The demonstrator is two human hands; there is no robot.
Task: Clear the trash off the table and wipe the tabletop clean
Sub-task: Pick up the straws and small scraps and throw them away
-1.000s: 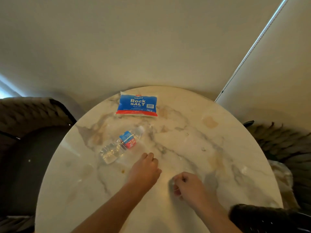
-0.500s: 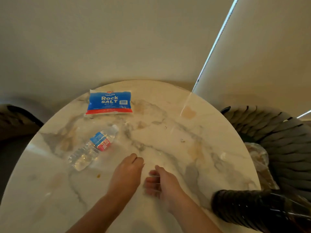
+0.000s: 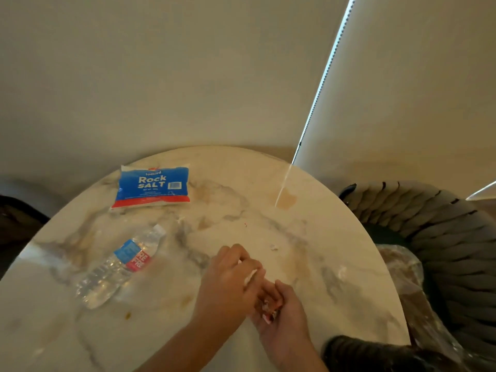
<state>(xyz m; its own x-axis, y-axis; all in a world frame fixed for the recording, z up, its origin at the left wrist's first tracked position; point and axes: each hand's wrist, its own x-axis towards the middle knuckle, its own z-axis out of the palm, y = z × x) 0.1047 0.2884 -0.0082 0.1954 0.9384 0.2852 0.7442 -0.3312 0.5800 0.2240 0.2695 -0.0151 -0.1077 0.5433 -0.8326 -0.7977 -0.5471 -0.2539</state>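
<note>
Here, at far left, a dark chair (image 3: 18,218) shows beside the rim of a round table (image 3: 335,226) with a glossy, marble-patterned top veined in grey and tan. Toward the far left edge lies a flat blue plastic bag (image 3: 153,187) with a red lower band, printed "Iodized Rock SALT"; smaller print below is unreadable. Nearer, a clear ribbed plastic bottle (image 3: 118,267) lies on its side, cap pointing away; its label is blue and red, with partial white letters "RE / FRE" legible. A small brown speck (image 3: 127,315) sits on the table below the bottle.

At centre, the left hand (image 3: 228,288) is palm down with fingers curled, pinching a small white scrap (image 3: 251,277). It overlaps the right hand (image 3: 281,315), which is cupped palm up, holding small bits of trash (image 3: 268,310), whitish with a little red. Both hands hover low over the near part of the table; contact with it cannot be confirmed.

Right of the hands, a small white crumb (image 3: 273,247) rests on the table, and a tan stain (image 3: 286,201) marks the far right portion. That right portion is otherwise bare. Past the right edge stands a dark chair with a ribbed, curved back (image 3: 440,237), and a crumpled clear plastic bag (image 3: 402,267) sits on it. A bead cord (image 3: 322,81) hangs along a pale blind at upper right.
</note>
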